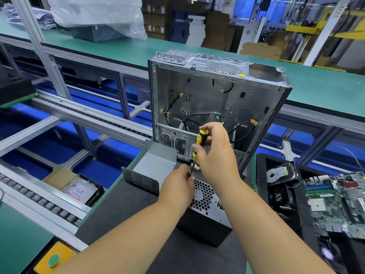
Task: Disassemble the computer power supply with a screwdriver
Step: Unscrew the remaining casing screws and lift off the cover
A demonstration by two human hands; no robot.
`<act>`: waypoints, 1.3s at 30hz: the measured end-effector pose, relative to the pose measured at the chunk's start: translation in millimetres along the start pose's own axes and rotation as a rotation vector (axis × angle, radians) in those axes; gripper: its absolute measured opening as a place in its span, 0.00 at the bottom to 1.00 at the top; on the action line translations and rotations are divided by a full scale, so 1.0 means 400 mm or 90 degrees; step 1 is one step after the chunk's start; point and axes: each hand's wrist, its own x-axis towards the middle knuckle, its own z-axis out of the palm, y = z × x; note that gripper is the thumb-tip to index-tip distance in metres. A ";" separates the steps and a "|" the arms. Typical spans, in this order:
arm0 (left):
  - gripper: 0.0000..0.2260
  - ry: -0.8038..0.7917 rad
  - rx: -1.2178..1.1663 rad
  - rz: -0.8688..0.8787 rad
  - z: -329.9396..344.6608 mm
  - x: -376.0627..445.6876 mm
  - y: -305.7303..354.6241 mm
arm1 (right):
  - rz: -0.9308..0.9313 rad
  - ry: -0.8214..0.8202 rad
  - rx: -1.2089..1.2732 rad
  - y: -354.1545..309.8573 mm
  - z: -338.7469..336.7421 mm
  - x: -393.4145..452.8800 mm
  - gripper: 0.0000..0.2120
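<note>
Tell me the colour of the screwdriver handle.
Yellow and black; the screwdriver handle, gripped by the right hand, shows best in the head view.

A long green-topped workbench (pixel 122 47) runs across the far side of the hall, carried on grey aluminium framing (pixel 53 70), with a roller conveyor (pixel 39 198) crossing the near left over a blue floor (pixel 49 147). A sheet of crumpled clear plastic (pixel 98 14) lies heaped on the bench at upper left, and stacked brown cardboard boxes (pixel 156 16) stand behind it. Farther right, yellow steel structure (pixel 308 26) and blue-lit panels (pixel 243 6) fill the bright background.
</note>
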 end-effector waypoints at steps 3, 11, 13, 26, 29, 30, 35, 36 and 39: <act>0.06 -0.001 -0.003 0.002 -0.001 -0.001 0.001 | -0.005 -0.012 0.018 0.003 0.002 -0.001 0.18; 0.05 -0.001 0.006 -0.013 -0.003 0.000 0.005 | -0.018 -0.026 0.044 -0.004 0.002 -0.006 0.17; 0.02 -0.013 -0.004 -0.012 -0.006 -0.001 0.006 | -0.015 -0.023 -0.003 0.001 0.001 -0.008 0.19; 0.05 -0.179 -0.033 -0.003 -0.075 0.065 -0.014 | 0.054 0.002 -0.129 0.032 -0.030 -0.002 0.21; 0.06 -0.193 -0.029 0.008 -0.076 0.075 -0.021 | 0.073 0.001 -0.113 0.033 -0.034 -0.003 0.21; 0.06 -0.195 -0.024 0.013 -0.076 0.078 -0.024 | 0.078 -0.001 -0.106 0.032 -0.034 -0.004 0.21; 0.06 -0.202 -0.020 0.029 -0.080 0.091 -0.040 | 0.133 -0.002 -0.056 0.026 -0.038 -0.004 0.19; 0.06 -0.205 -0.020 0.031 -0.080 0.094 -0.043 | 0.138 -0.005 -0.049 0.024 -0.039 -0.004 0.18; 0.05 -0.194 -0.003 0.049 -0.085 0.102 -0.050 | 0.136 -0.030 -0.028 0.013 -0.039 -0.005 0.16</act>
